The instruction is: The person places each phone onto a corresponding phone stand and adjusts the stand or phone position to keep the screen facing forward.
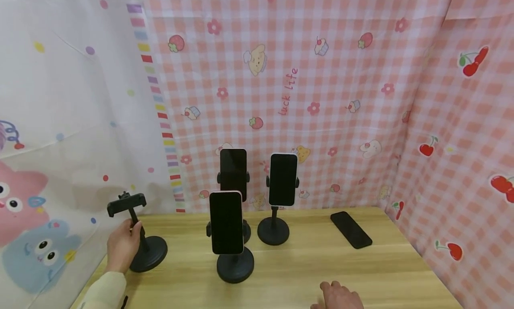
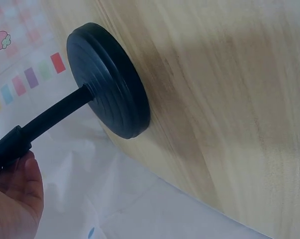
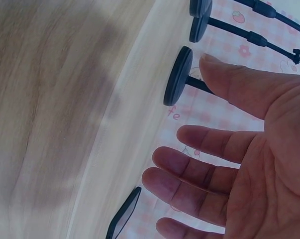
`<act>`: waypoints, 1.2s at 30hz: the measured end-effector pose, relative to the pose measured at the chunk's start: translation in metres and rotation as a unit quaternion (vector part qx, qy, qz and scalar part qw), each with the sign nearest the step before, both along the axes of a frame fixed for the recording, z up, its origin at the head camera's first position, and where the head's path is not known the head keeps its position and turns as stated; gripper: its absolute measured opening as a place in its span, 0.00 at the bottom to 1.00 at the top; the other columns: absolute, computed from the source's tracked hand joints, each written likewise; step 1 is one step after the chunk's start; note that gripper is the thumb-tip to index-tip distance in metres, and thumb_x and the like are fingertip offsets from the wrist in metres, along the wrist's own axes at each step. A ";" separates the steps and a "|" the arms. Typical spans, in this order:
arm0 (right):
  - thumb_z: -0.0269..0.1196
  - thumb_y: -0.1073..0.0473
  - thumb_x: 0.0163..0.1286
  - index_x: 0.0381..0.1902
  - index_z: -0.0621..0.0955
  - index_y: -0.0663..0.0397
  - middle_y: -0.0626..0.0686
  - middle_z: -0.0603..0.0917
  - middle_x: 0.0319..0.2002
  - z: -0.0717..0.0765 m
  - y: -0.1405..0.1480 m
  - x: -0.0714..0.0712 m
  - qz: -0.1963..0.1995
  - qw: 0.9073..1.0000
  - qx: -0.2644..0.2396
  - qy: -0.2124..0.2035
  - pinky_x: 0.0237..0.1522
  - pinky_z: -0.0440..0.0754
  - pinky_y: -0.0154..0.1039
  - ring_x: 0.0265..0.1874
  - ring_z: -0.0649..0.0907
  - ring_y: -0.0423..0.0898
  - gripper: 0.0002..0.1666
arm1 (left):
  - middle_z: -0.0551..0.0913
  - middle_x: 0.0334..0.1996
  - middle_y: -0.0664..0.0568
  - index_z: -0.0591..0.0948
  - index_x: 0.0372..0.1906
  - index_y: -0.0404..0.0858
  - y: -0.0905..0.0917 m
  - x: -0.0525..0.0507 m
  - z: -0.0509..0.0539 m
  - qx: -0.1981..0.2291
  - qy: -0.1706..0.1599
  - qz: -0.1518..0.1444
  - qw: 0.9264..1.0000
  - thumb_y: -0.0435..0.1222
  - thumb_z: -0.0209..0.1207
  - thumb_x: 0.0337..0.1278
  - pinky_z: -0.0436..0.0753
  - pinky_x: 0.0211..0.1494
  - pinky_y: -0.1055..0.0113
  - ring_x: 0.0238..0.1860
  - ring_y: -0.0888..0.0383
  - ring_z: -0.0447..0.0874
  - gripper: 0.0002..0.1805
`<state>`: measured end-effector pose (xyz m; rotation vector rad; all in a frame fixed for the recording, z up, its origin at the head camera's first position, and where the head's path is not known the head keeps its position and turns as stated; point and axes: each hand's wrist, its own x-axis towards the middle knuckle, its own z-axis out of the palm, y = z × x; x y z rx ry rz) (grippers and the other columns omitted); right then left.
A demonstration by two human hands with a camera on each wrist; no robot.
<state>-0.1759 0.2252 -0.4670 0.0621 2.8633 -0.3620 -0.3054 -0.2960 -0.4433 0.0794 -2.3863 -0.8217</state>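
Note:
My left hand [image 1: 122, 245] grips the pole of a black phone stand [image 1: 150, 254] at the table's left side. This stand's clamp [image 1: 126, 204] holds no phone. In the left wrist view, fingers [image 2: 33, 181] curl round the pole above the round base [image 2: 107, 82]; whether the base is fully on the table, I cannot tell. My right hand [image 1: 340, 296] is at the front of the table, partly out of the head view. The right wrist view shows its fingers [image 3: 189, 189] spread and holding nothing. A black phone [image 1: 351, 229] lies flat farther back on the right.
Three more stands bear upright phones in the middle: a front phone [image 1: 226, 223], a rear phone [image 1: 233, 170] partly hidden behind it, and a white-edged phone [image 1: 283, 179] to the right. Patterned cloth [image 1: 313, 135] hangs behind the wooden table [image 1: 305, 273] and along both sides.

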 end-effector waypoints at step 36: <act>0.72 0.42 0.58 0.48 0.81 0.60 0.56 0.80 0.37 0.008 -0.004 0.002 -0.003 1.000 -0.020 0.004 0.42 0.77 0.60 0.34 0.80 0.54 0.30 | 0.83 0.24 0.42 0.79 0.32 0.30 0.029 0.019 0.000 -0.055 0.110 -0.072 0.990 0.29 0.60 0.66 0.77 0.28 0.49 0.25 0.42 0.81 0.07</act>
